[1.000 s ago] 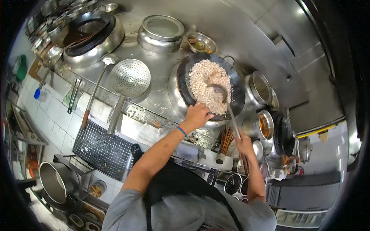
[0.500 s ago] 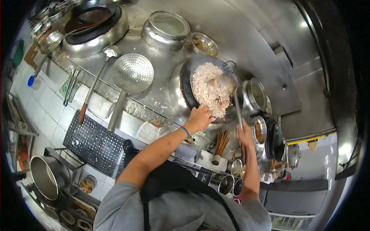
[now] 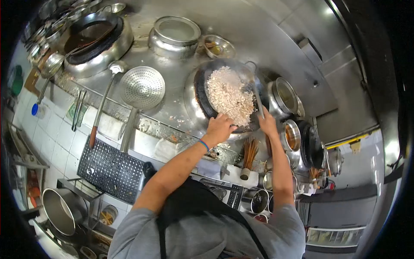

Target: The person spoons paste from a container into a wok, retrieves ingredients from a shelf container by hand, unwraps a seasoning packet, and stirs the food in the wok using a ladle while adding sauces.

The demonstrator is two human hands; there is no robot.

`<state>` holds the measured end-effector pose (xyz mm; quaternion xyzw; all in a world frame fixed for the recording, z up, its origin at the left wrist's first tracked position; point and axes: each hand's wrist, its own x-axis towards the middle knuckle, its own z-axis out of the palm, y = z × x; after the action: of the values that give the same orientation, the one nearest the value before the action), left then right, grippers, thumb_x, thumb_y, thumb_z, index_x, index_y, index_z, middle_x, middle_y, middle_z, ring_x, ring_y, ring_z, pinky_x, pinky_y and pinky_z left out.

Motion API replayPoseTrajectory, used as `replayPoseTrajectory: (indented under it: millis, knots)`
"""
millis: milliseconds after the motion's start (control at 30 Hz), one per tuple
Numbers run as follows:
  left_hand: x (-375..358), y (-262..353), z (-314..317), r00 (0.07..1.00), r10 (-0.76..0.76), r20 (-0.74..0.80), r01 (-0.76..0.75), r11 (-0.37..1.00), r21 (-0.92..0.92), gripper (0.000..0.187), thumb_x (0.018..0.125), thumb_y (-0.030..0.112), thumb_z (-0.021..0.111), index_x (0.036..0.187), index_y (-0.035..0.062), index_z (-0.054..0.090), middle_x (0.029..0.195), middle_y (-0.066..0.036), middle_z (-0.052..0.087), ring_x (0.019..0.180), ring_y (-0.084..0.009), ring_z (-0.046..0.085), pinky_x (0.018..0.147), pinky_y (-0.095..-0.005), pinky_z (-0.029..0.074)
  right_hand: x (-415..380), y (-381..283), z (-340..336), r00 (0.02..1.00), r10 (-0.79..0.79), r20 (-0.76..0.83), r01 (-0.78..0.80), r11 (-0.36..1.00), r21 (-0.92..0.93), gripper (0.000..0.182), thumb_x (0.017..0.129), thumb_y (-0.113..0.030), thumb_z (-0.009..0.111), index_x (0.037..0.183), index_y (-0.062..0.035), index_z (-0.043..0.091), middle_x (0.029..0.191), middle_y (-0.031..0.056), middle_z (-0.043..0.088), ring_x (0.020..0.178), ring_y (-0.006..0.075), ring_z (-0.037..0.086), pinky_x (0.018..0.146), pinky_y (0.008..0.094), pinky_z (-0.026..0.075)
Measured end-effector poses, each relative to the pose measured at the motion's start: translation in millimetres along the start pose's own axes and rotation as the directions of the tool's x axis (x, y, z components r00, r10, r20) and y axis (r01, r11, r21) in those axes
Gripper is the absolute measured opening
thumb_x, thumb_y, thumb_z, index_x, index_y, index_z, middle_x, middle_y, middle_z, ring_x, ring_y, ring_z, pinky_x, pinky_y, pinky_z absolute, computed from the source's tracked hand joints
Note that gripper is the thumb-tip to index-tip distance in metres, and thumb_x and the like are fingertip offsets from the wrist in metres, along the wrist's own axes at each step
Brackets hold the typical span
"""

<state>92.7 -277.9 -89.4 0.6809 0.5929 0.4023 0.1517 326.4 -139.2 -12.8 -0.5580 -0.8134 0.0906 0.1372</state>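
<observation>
A dark wok (image 3: 199, 88) sits on a round steel burner ring, filled with pale, crumbly minced food (image 3: 230, 95). At the wok's near rim, my left hand (image 3: 219, 128) is closed, its fingers curled over the edge; a blue band circles that wrist. My right hand (image 3: 268, 123) is wrapped round the handle of a long metal ladle (image 3: 258, 97) at the wok's right side. The ladle's head reaches into the food by the far right wall and is mostly hidden. A small loop handle (image 3: 251, 65) stands on the wok's far rim.
Left of the wok lie a perforated strainer (image 3: 142, 87) and another ladle (image 3: 103, 101). Lidded steel pots (image 3: 174, 39) stand behind and to the right (image 3: 285, 98). A bamboo brush (image 3: 249, 155) and several seasoning bowls (image 3: 259, 201) are near my right forearm.
My right hand has moved up and closer to the wok, and the ladle's head has shifted toward the far right wall. The food looks more evenly spread. My left hand stays at the rim.
</observation>
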Motion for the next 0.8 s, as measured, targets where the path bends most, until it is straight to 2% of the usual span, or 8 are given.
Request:
replayPoseTrajectory:
  millis: [133, 233, 467, 600, 667, 733, 767, 800]
  knots:
    - [0.1, 1.3, -2.0, 1.000, 0.002, 0.004, -0.002, 0.999, 0.035, 0.034, 0.094, 0.040, 0.067, 0.103, 0.0072, 0.072, 0.109, -0.010, 0.065, 0.113, -0.0294, 0.058, 0.082, -0.0502, 0.048, 30.8, 0.5, 58.0, 0.989, -0.148, -0.022, 0.149, 0.989, 0.025, 0.061, 0.093, -0.015, 0.059, 0.152, -0.0149, 0.044, 0.098, 0.0321, 0.068, 0.098, 0.0533, 0.064, 0.083, 0.0582, 0.051]
    - [0.7, 0.7, -0.6, 1.000, 0.012, -0.008, -0.011, 0.999, 0.049, 0.032, 0.094, 0.039, 0.067, 0.100, 0.0074, 0.072, 0.107, -0.010, 0.066, 0.111, -0.0292, 0.059, 0.082, -0.0498, 0.049, -26.4, -24.0, -17.5, 0.960, -0.121, 0.251, 0.144, 0.987, -0.074, 0.060, 0.094, -0.013, 0.058, 0.153, -0.0153, 0.044, 0.094, 0.0316, 0.068, 0.092, 0.0542, 0.065, 0.081, 0.0591, 0.051]
    - [9.0, 6.4, -5.3, 0.993, 0.030, 0.113, -0.040, 0.996, 0.084, 0.026, 0.095, 0.033, 0.063, 0.093, 0.0099, 0.075, 0.100, -0.011, 0.071, 0.106, -0.0302, 0.062, 0.082, -0.0509, 0.048, -136.8, -9.9, -108.2, 0.970, -0.237, 0.054, 0.235, 0.971, 0.036, 0.063, 0.093, -0.005, 0.065, 0.152, -0.0117, 0.047, 0.103, 0.0312, 0.069, 0.102, 0.0435, 0.070, 0.088, 0.0445, 0.053]
    - [21.2, 3.4, -2.2, 0.971, -0.013, 0.238, -0.033, 0.981, 0.189, 0.031, 0.096, 0.037, 0.059, 0.093, 0.0126, 0.078, 0.096, -0.014, 0.073, 0.106, -0.0311, 0.063, 0.084, -0.0527, 0.048, -204.3, -42.0, -136.6, 0.955, 0.060, 0.292, -0.072, 0.997, 0.032, 0.059, 0.097, -0.007, 0.064, 0.153, -0.0070, 0.045, 0.122, 0.0291, 0.069, 0.113, 0.0373, 0.069, 0.096, 0.0369, 0.051]
    - [22.4, 1.3, 10.2, 0.988, -0.026, 0.150, -0.002, 0.983, 0.184, 0.037, 0.096, 0.042, 0.058, 0.091, 0.0123, 0.080, 0.089, -0.016, 0.074, 0.102, -0.0329, 0.065, 0.085, -0.0531, 0.049, -215.9, -12.9, -110.0, 0.951, -0.113, 0.288, 0.125, 0.992, -0.026, 0.060, 0.097, -0.008, 0.062, 0.154, -0.0068, 0.042, 0.125, 0.0312, 0.066, 0.117, 0.0414, 0.066, 0.099, 0.0415, 0.051]
    - [28.0, 11.8, 2.2, 0.955, -0.091, 0.282, 0.048, 0.987, 0.154, 0.041, 0.096, 0.043, 0.057, 0.085, 0.0107, 0.080, 0.086, -0.017, 0.074, 0.095, -0.0350, 0.067, 0.085, -0.0518, 0.050, -202.2, -35.2, -81.9, 0.928, 0.085, 0.363, -0.049, 0.993, -0.107, 0.059, 0.097, -0.008, 0.059, 0.153, -0.0047, 0.040, 0.111, 0.0374, 0.064, 0.109, 0.0523, 0.061, 0.090, 0.0529, 0.051]
    - [22.9, 8.8, 9.2, 0.983, -0.054, 0.176, 0.026, 0.987, 0.158, 0.042, 0.096, 0.043, 0.058, 0.082, 0.0096, 0.079, 0.083, -0.017, 0.073, 0.090, -0.0356, 0.068, 0.082, -0.0519, 0.051, -195.2, -27.0, -61.9, 0.948, 0.003, 0.317, 0.011, 0.999, -0.044, 0.059, 0.097, -0.008, 0.059, 0.152, -0.0043, 0.041, 0.104, 0.0383, 0.064, 0.104, 0.0527, 0.062, 0.085, 0.0542, 0.050]
    - [11.3, 9.0, 15.2, 0.997, -0.020, 0.068, 0.009, 0.986, 0.169, 0.043, 0.095, 0.043, 0.059, 0.079, 0.0084, 0.078, 0.081, -0.017, 0.073, 0.085, -0.0362, 0.068, 0.079, -0.0520, 0.051, -191.1, -37.4, -58.1, 0.924, 0.109, 0.367, -0.096, 0.994, -0.054, 0.060, 0.097, -0.009, 0.060, 0.153, -0.0047, 0.040, 0.099, 0.0374, 0.065, 0.098, 0.0530, 0.063, 0.082, 0.0534, 0.051]
